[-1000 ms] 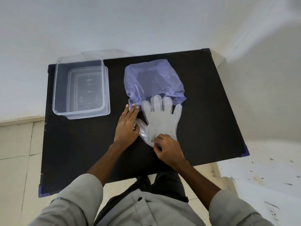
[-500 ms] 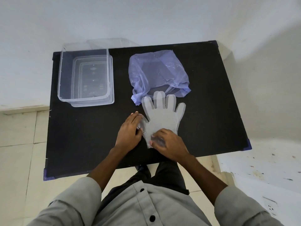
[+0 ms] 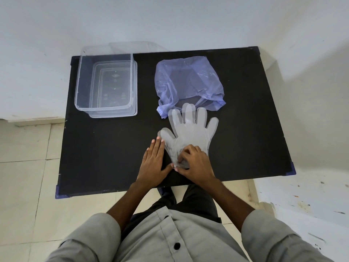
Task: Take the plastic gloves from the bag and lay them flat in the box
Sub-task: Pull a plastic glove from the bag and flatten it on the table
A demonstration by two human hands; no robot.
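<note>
A clear plastic glove (image 3: 190, 131) lies spread flat on the black table (image 3: 105, 152), fingers pointing away from me, its fingertips overlapping the mouth of the purple plastic bag (image 3: 187, 82). My right hand (image 3: 194, 163) presses on the glove's cuff with curled fingers pinching the plastic. My left hand (image 3: 154, 163) lies flat on the table beside the glove's thumb, fingers together, its thumb touching the cuff edge. The clear plastic box (image 3: 83, 86) stands at the far left of the table with nothing in it.
The box sits on its clear lid (image 3: 135, 103). A white wall runs close behind the table. Tiled floor shows at the left and a white ledge at the right. My lap is against the table's near edge.
The glove's folded thumb has been spread out flat to the left. My left hand has flattened on the table next to it. My right hand has stayed on the cuff.
</note>
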